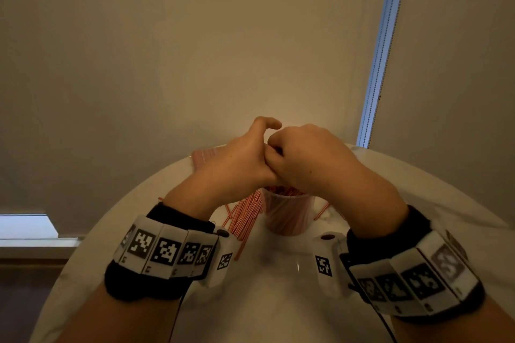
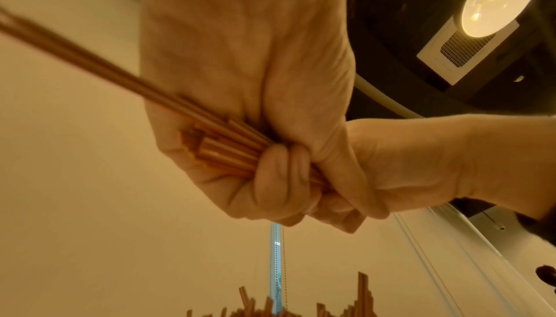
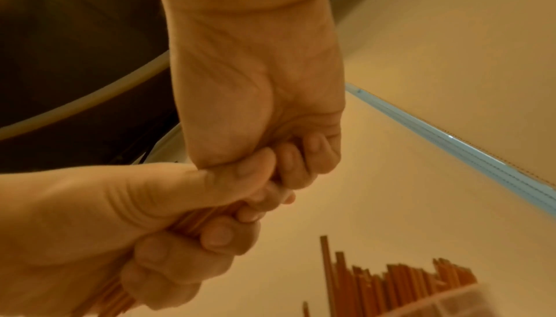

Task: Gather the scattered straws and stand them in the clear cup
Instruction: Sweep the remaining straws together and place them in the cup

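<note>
Both hands meet just above the clear cup (image 1: 287, 214), which stands on the white round table (image 1: 278, 295) packed with red-and-white striped straws. My left hand (image 1: 248, 164) grips a bundle of straws (image 2: 228, 153) in its fist, the bundle running out past its far side. My right hand (image 1: 284, 153) presses against the left, fingers (image 3: 300, 160) curled round the same bundle's end. From the head view the bundle is hidden by the hands. The tops of the cup's straws (image 3: 406, 279) show below the hands in the right wrist view.
Loose straws (image 1: 245, 217) lie in a heap left of the cup, under my left wrist. One more straw (image 1: 322, 211) lies right of the cup. A flat pack of straws (image 1: 203, 156) sits at the table's back left. A wall stands close behind.
</note>
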{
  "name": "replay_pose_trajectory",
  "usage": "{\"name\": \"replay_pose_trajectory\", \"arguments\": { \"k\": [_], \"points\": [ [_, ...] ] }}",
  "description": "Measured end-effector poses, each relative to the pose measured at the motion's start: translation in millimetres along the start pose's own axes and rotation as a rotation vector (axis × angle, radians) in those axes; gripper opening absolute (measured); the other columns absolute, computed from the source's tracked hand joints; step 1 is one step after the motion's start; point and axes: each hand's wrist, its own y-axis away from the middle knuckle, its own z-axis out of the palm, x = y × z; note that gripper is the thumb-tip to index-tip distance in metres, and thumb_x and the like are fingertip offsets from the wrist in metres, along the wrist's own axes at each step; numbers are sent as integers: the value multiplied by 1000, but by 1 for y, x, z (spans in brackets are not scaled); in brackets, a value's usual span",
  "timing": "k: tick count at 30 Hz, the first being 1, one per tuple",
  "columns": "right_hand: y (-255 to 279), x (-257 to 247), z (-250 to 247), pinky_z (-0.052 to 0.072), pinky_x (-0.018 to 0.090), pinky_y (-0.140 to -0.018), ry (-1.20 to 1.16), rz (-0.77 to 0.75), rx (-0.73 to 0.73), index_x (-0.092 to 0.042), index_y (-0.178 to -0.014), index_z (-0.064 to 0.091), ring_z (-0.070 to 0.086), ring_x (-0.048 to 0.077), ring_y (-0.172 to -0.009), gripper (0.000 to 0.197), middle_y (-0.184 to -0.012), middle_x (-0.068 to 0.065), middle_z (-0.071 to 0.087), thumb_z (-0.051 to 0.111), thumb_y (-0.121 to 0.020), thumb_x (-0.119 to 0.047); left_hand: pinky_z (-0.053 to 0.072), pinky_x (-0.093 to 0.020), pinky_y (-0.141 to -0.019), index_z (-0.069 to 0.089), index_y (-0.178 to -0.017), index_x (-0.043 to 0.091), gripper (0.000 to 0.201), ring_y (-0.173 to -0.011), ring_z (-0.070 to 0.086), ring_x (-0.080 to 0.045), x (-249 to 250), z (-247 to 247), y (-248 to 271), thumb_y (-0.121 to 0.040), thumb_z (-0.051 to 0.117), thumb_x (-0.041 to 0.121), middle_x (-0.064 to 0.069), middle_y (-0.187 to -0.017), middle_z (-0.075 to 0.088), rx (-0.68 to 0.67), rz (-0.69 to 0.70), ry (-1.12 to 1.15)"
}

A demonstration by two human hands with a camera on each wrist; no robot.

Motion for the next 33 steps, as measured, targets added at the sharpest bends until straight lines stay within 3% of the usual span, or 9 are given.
{"name": "replay_pose_trajectory", "arguments": {
  "k": [5,9,12,15,19,22,24,29,33],
  "points": [
    [0,25,-17,38,29,-51,-92,37,36,-22,-64,61,53,14,-52,43,-57,-2,57,47,-98,-44,59,-37,-86,29,-149,45,104,-93,75,-10,4,-20,8,-64,88,59,6,-98,76,-51,-3,121],
    [7,47,-35,33,25,-47,-163,96,215,-17,-64,65,41,12,-41,49,-48,0,52,47,-100,-45,56,-33,-92,48,-138,33,73,-98,72,0,5,-30,11,-81,57,79,16,-105,76,243,-44,234],
    [6,40,-33,34,25,-46,-164,94,265,-17,-66,67,43,13,-42,48,-51,6,57,47,-101,-43,59,-36,-89,59,-126,24,64,-96,74,-8,14,-11,4,-89,44,75,6,-106,76,321,-89,438],
    [3,25,-22,32,26,-48,-153,97,267,-20,-62,62,47,14,-44,46,-51,0,55,46,-100,-40,61,-30,-68,65,-116,14,48,-78,76,-19,18,11,-3,-98,54,57,-8,-100,76,294,-68,584],
    [0,20,-17,42,30,-51,-284,115,254,-18,-70,65,57,16,-53,45,-60,2,62,46,-101,-46,40,-22,-45,64,-89,6,45,-45,49,-10,1,12,-6,-98,62,50,-4,-67,63,411,-93,487],
    [0,23,-21,52,32,-63,-486,183,288,-24,-90,64,65,12,-68,50,-75,-3,69,45,-91,-70,39,-19,-44,61,-79,13,39,-47,45,-9,-8,3,-7,-95,67,48,0,-65,56,518,-144,599],
    [1,23,-22,52,32,-62,-581,212,246,-24,-94,64,62,8,-62,58,-73,-3,68,49,-81,-79,39,-17,-44,59,-79,15,35,-49,44,-8,-10,0,-8,-96,68,45,2,-65,56,550,-160,695],
    [4,18,-23,47,25,-50,-876,118,206,-13,-90,69,54,10,-47,37,-58,-2,64,67,-89,-50,41,-17,-47,59,-80,16,35,-50,45,-7,-2,9,-9,-97,66,45,5,-61,59,421,-117,782],
    [5,27,-30,39,22,-50,-686,113,414,-17,-76,69,48,1,-42,31,-53,-4,60,68,-91,-44,47,-27,-76,70,-94,18,45,-73,66,-3,-2,8,-9,-94,58,61,1,-83,74,427,-96,492]
  ]
}}
